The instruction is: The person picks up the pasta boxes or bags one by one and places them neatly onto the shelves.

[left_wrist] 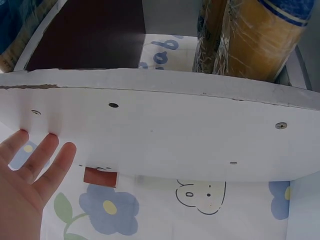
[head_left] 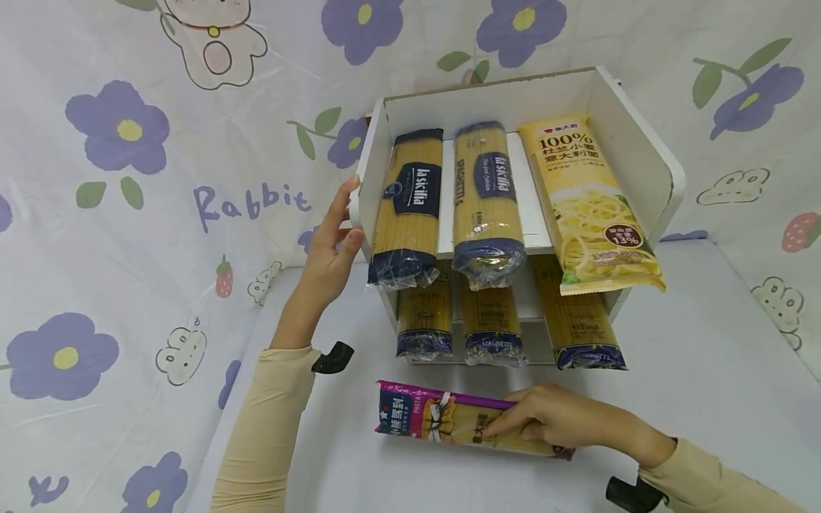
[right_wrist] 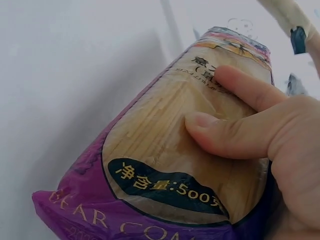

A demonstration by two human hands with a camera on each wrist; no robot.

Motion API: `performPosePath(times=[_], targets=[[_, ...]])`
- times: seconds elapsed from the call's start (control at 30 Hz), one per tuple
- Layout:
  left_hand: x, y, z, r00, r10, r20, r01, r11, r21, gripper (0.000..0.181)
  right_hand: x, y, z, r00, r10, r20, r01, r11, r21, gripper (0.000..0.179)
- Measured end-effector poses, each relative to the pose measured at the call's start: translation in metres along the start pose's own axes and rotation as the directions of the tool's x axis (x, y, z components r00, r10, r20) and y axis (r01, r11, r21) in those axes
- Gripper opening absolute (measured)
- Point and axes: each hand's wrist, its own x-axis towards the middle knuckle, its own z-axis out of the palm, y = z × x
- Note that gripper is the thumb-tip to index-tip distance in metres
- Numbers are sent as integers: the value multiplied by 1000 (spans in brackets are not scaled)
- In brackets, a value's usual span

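Observation:
My right hand (head_left: 558,420) grips a purple-edged pack of pasta (head_left: 430,417) low over the white surface, in front of the shelf. Close up in the right wrist view, thumb and index finger lie across the pack's clear window (right_wrist: 150,135); the other fingers are hidden. My left hand (head_left: 328,260) rests against the left side of the white two-level shelf (head_left: 648,153). Its fingers look fairly straight against the side panel (left_wrist: 190,135) in the left wrist view. Two blue-ended spaghetti packs (head_left: 404,228) (head_left: 490,221) and a yellow noodle pack (head_left: 593,206) lie on the upper level.
Three more spaghetti packs (head_left: 425,324) (head_left: 492,328) (head_left: 580,324) lie on the lower level, their ends sticking out. A patterned cloth (head_left: 154,271) hangs behind and to the left. The white tabletop (head_left: 359,477) extends around the shelf's base.

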Motion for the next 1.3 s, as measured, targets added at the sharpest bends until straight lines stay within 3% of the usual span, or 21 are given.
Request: performPosePath(times=[0.23, 0.33, 0.57, 0.77, 1.03, 1.3], targets=[[0, -1, 0, 1000, 5, -5, -5, 1000, -4, 86, -4, 20, -1, 999, 15, 46, -25, 975, 219, 53], [1, -1, 0, 1000, 11, -8, -11, 1000, 4, 86, -6, 28, -2, 998, 37, 48, -48, 962, 267, 50], [1, -3, 0, 1000, 15, -9, -15, 1000, -2, 86, -14, 44, -1, 993, 110, 29, -114, 954, 278, 41], [1, -2, 1, 1000, 24, -12, -24, 1000, -5, 87, -15, 46, -1, 974, 222, -48, -202, 945, 259, 41], [0, -1, 1, 1000, 23, -11, -23, 1000, -2, 86, -11, 50, 8, 944, 296, -147, -233, 912, 339, 44], [0, -2, 1, 1000, 24, -9, -24, 1000, -11, 86, -7, 56, 19, 923, 334, -193, -237, 885, 400, 48]])
